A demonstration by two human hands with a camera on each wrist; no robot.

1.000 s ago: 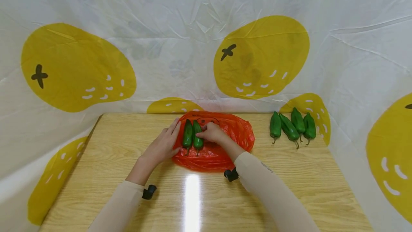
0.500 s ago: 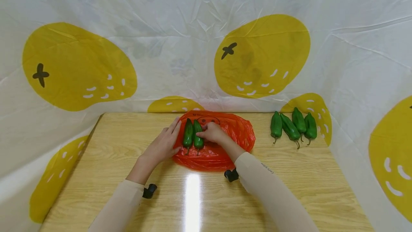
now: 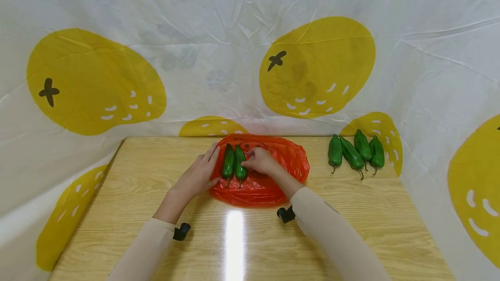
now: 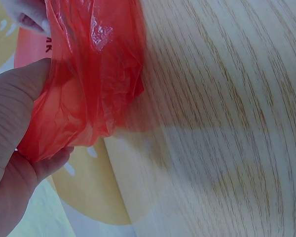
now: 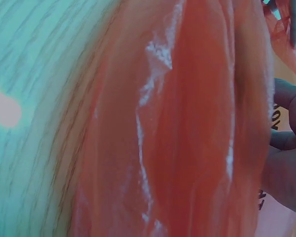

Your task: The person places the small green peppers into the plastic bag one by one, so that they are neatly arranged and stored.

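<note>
Two green chili peppers, the left one (image 3: 228, 161) and the right one (image 3: 240, 168), lie side by side, stems toward me, in a red plastic bag (image 3: 269, 196) at the table's back edge. My left hand (image 3: 198, 173) rests along the bag's left side, fingers straight and thumb apart. In the left wrist view the thin red film (image 4: 98, 89) passes between thumb and fingers. My right hand (image 3: 261, 161) is inside the bag, thumb and bent fingertips right at the right pepper's side. The bag wall (image 5: 187, 128) fills much of the right wrist view and hides the peppers there.
Several more green peppers (image 3: 351, 154) lie grouped at the table's back right. A white cloth with yellow fruit prints (image 3: 218, 64) hangs behind and at both sides. Light glares on the wooden table (image 3: 187, 259) in front of the bag.
My right hand has drawn back slightly to the right, its fingers loosening at the right pepper. Both peppers and my left hand have stayed in place.
</note>
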